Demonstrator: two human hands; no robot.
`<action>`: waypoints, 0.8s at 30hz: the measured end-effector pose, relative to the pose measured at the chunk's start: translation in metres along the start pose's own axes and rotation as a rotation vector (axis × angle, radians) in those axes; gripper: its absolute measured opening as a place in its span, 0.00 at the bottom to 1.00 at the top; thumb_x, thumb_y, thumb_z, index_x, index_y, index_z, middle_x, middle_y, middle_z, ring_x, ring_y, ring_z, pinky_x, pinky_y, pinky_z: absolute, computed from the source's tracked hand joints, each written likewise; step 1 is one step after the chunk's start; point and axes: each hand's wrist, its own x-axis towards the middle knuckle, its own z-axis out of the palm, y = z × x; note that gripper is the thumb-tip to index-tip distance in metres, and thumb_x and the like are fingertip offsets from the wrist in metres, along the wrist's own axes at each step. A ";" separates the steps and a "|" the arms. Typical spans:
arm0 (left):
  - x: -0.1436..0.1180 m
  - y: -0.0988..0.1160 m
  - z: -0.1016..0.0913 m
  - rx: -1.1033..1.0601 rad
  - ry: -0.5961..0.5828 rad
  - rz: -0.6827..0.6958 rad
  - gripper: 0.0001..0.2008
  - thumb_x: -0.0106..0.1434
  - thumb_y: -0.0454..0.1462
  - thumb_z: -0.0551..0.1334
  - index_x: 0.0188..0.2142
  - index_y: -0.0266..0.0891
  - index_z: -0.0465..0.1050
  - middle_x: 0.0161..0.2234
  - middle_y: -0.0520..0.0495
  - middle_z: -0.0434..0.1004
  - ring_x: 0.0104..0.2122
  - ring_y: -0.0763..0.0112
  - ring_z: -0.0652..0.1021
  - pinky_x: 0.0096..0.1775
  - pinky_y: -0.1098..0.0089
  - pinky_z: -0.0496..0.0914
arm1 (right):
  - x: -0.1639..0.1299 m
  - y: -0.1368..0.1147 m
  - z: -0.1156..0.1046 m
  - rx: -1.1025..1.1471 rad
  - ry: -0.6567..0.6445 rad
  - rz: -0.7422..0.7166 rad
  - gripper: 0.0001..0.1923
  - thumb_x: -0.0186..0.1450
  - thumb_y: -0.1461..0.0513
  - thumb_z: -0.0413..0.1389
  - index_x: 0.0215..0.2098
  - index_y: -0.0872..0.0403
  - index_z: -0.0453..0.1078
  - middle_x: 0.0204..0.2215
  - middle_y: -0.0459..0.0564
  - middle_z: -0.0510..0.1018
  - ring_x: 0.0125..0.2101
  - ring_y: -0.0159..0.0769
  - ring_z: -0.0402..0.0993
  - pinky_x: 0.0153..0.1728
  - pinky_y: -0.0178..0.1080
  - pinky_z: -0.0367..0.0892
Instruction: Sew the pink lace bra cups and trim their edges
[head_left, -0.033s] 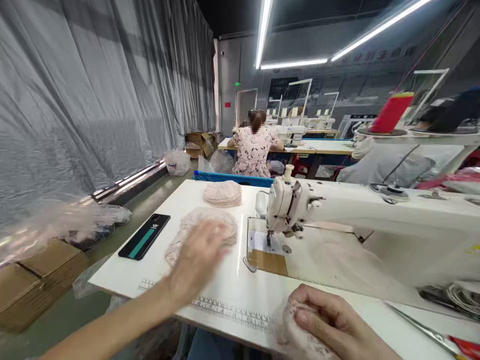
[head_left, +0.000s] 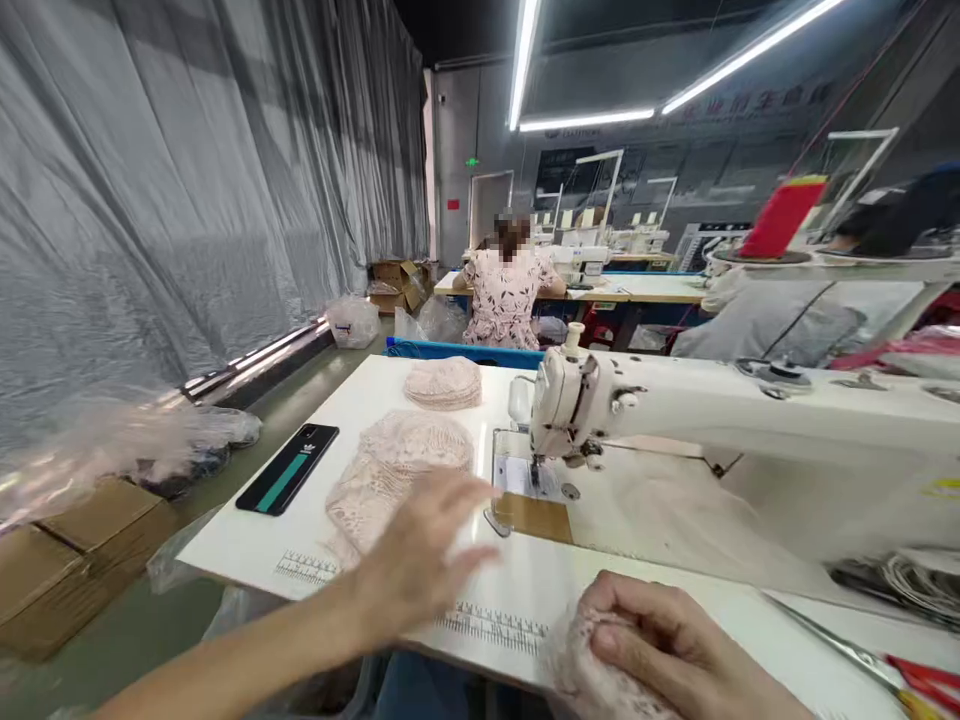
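Fingers (head_left: 457, 500) of the left hand (head_left: 424, 560) are spread flat and empty, blurred, low in the centre of the frame above the white table (head_left: 247, 545). They point up and right, toward the pale pink lace pieces heaped loosely (head_left: 397, 465) just beyond and to the left of the fingertips; whether the palm touches the near edge of that heap cannot be told. The heap runs from lower left to upper right, its far end rounded and domed. The left hand is much the nearer to it. The right hand (head_left: 660, 640), at the bottom right of the frame, is curled shut around a crumpled bit of the same pink lace (head_left: 574, 665) at the table's near edge. Further up the table lies a neat round stack of lace cups (head_left: 444, 383). A black phone with a teal stripe (head_left: 288, 482) sits left of the heap. The white sewing machine (head_left: 675, 410) stretches across the right, its needle just right of the heap.
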 end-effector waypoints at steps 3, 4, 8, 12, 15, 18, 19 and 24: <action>-0.008 0.016 0.041 -0.402 -0.487 -0.166 0.19 0.49 0.43 0.68 0.39 0.37 0.71 0.34 0.48 0.73 0.37 0.68 0.71 0.42 0.68 0.65 | -0.012 0.002 -0.001 -0.049 -0.088 -0.013 0.19 0.60 0.48 0.53 0.26 0.56 0.66 0.17 0.40 0.60 0.19 0.25 0.50 0.20 0.31 0.46; -0.010 0.019 0.053 -0.521 -0.573 -0.271 0.19 0.47 0.45 0.69 0.34 0.35 0.71 0.29 0.51 0.71 0.31 0.72 0.70 0.35 0.72 0.65 | -0.017 0.004 -0.001 -0.066 -0.097 -0.011 0.18 0.61 0.49 0.53 0.26 0.55 0.66 0.17 0.39 0.59 0.19 0.25 0.49 0.19 0.31 0.46; -0.020 0.021 0.090 -0.766 -0.686 -0.536 0.23 0.43 0.51 0.69 0.21 0.33 0.65 0.18 0.57 0.59 0.20 0.82 0.60 0.23 0.77 0.55 | -0.044 0.027 0.004 -0.251 0.038 -0.018 0.11 0.64 0.54 0.51 0.28 0.52 0.64 0.17 0.38 0.60 0.18 0.25 0.53 0.18 0.29 0.49; -0.039 0.016 0.117 -0.876 -0.614 -0.698 0.25 0.39 0.52 0.70 0.24 0.32 0.68 0.21 0.55 0.65 0.22 0.81 0.64 0.27 0.77 0.58 | -0.077 0.058 0.023 -0.544 0.436 -0.381 0.05 0.66 0.60 0.50 0.38 0.49 0.67 0.30 0.46 0.73 0.30 0.31 0.70 0.30 0.32 0.65; -0.055 0.010 0.137 -0.910 -0.524 -0.794 0.26 0.40 0.52 0.70 0.27 0.31 0.70 0.23 0.52 0.69 0.23 0.79 0.67 0.29 0.75 0.62 | -0.096 0.079 0.041 -0.563 0.389 -0.472 0.07 0.65 0.61 0.51 0.41 0.49 0.67 0.31 0.47 0.72 0.29 0.29 0.70 0.28 0.28 0.67; -0.064 0.007 0.154 -0.953 -0.517 -0.872 0.26 0.39 0.52 0.70 0.26 0.31 0.69 0.23 0.50 0.70 0.23 0.76 0.70 0.30 0.72 0.65 | -0.106 0.097 0.056 -0.526 0.272 -0.400 0.07 0.66 0.63 0.50 0.43 0.51 0.65 0.31 0.47 0.71 0.27 0.27 0.70 0.27 0.27 0.66; -0.066 0.007 0.159 -0.954 -0.517 -0.905 0.27 0.38 0.52 0.70 0.26 0.31 0.68 0.23 0.50 0.70 0.23 0.75 0.70 0.31 0.70 0.66 | -0.107 0.102 0.059 -0.522 0.270 -0.382 0.07 0.66 0.64 0.49 0.43 0.51 0.64 0.31 0.47 0.70 0.27 0.27 0.70 0.27 0.27 0.66; -0.065 0.010 0.173 -0.908 -0.516 -1.004 0.29 0.35 0.53 0.71 0.25 0.31 0.68 0.22 0.49 0.70 0.23 0.74 0.70 0.30 0.70 0.66 | -0.107 0.124 0.066 -0.561 0.374 -0.379 0.07 0.67 0.66 0.45 0.33 0.52 0.63 0.28 0.46 0.68 0.23 0.26 0.66 0.23 0.28 0.62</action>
